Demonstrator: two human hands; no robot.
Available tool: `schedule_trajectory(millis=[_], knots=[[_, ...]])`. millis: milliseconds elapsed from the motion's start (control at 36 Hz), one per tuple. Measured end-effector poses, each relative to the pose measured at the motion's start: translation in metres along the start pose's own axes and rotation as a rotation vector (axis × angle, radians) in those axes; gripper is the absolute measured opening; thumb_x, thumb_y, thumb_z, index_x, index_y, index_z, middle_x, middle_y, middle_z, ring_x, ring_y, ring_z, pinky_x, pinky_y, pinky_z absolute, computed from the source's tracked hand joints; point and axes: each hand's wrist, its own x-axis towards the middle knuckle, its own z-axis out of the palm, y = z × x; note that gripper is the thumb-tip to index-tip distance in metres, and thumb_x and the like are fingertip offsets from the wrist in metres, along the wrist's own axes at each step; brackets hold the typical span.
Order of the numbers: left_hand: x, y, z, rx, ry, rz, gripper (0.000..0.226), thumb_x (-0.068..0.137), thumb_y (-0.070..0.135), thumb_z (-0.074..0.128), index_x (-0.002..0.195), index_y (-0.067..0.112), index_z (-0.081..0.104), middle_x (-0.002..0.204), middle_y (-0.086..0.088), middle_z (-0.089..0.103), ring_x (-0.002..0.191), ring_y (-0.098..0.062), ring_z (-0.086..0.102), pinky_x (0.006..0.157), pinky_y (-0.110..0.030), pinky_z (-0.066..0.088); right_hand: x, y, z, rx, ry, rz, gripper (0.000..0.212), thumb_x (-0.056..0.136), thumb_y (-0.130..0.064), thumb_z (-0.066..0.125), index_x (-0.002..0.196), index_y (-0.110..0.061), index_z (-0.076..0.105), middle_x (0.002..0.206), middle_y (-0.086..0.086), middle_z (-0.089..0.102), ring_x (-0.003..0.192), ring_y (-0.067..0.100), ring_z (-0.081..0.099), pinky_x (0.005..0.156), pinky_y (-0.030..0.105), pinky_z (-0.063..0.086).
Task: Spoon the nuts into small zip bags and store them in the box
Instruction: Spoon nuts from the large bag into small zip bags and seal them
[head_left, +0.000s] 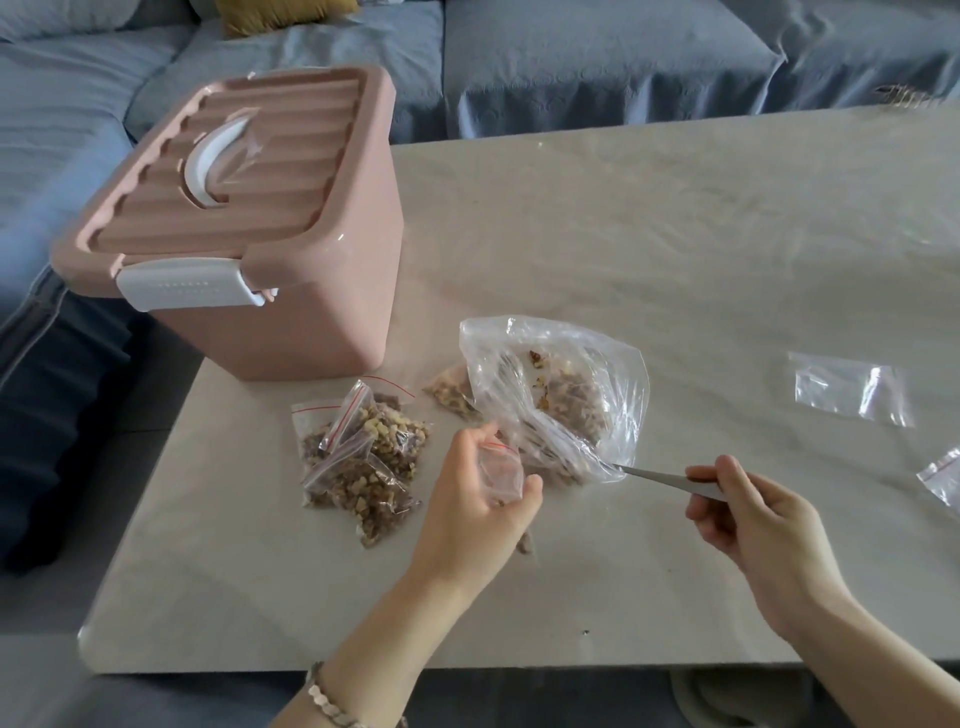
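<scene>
Box (249, 234) far left has its lid on, so nothing's stored yet. The floppy nut bag (566, 395) mid-table could collapse mid-scoop. Left hand (475, 514) curls round a tiny zip bag (501, 475), right hand (758, 525) pinches the spoon (660, 478). With that narrow mouth, nuts probably spill.

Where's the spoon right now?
In the head view, the spoon is low and right of centre, its handle held by the right hand and its front end inside the big clear bag of nuts.

Home living room, blue-covered sofa (597, 57), yellow cushion (280, 13), marble-look table (675, 234)
</scene>
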Motion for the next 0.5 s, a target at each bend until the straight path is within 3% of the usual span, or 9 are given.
schedule_trajectory(millis=[56,111,167,250,306,417,500], knots=[[0.003,-0.007,-0.005,0.093,0.048,0.091,0.032,0.077,0.016,0.071,0.096,0.021,0.046,0.11,0.011,0.053,0.1,0.01,0.051,0.085,-0.006,0.038,0.001,-0.004,-0.001,-0.007,0.018,-0.022,0.031,0.097,-0.023,0.044,0.083,-0.008,0.067,0.054,0.003,0.059,0.053,0.014,0.05,0.05,0.015,0.05],[0.006,-0.011,-0.009,0.169,0.088,0.152,0.035,0.075,0.016,0.073,0.092,0.027,0.044,0.102,0.011,0.055,0.09,-0.007,0.058,0.078,-0.018,0.046,0.003,-0.008,-0.002,-0.02,0.032,-0.058,0.031,0.097,-0.024,0.044,0.082,-0.009,0.067,0.051,-0.001,0.06,0.047,0.009,0.051,0.05,0.015,0.049],[0.009,-0.013,-0.011,0.212,0.097,0.181,0.042,0.074,0.016,0.075,0.089,0.035,0.041,0.094,0.014,0.054,0.081,-0.012,0.059,0.071,-0.015,0.043,0.004,-0.013,-0.002,-0.03,0.05,-0.098,0.031,0.097,-0.024,0.044,0.081,-0.01,0.066,0.049,-0.002,0.061,0.043,0.005,0.05,0.049,0.015,0.047],[0.009,-0.018,-0.007,0.198,0.06,0.203,0.045,0.072,0.013,0.076,0.1,0.029,0.044,0.091,0.019,0.052,0.092,0.002,0.054,0.076,-0.017,0.042,0.005,-0.021,-0.001,-0.068,0.077,-0.182,0.031,0.097,-0.022,0.043,0.078,-0.011,0.065,0.049,-0.003,0.061,0.042,0.005,0.048,0.047,0.015,0.045],[0.007,-0.018,-0.004,0.165,0.053,0.186,0.053,0.071,0.014,0.077,0.11,0.024,0.043,0.089,0.021,0.049,0.093,0.013,0.047,0.078,-0.007,0.037,0.005,-0.026,0.0,-0.078,0.084,-0.213,0.031,0.097,-0.022,0.043,0.077,-0.011,0.065,0.05,-0.003,0.062,0.041,0.005,0.048,0.046,0.015,0.044],[0.004,-0.015,0.0,0.087,0.042,0.118,0.066,0.071,0.028,0.078,0.12,0.027,0.034,0.09,0.017,0.049,0.092,0.011,0.046,0.077,-0.001,0.035,0.007,-0.032,-0.001,-0.078,0.101,-0.235,0.032,0.098,-0.023,0.043,0.076,-0.012,0.064,0.049,-0.003,0.061,0.04,0.004,0.047,0.045,0.014,0.043],[0.004,-0.013,0.0,0.061,0.038,0.054,0.058,0.071,0.034,0.077,0.116,0.025,0.041,0.092,0.015,0.05,0.09,0.011,0.044,0.074,-0.001,0.034,0.009,-0.035,-0.002,-0.076,0.108,-0.244,0.032,0.098,-0.024,0.042,0.077,-0.013,0.064,0.048,-0.004,0.061,0.04,0.003,0.047,0.045,0.013,0.042]])
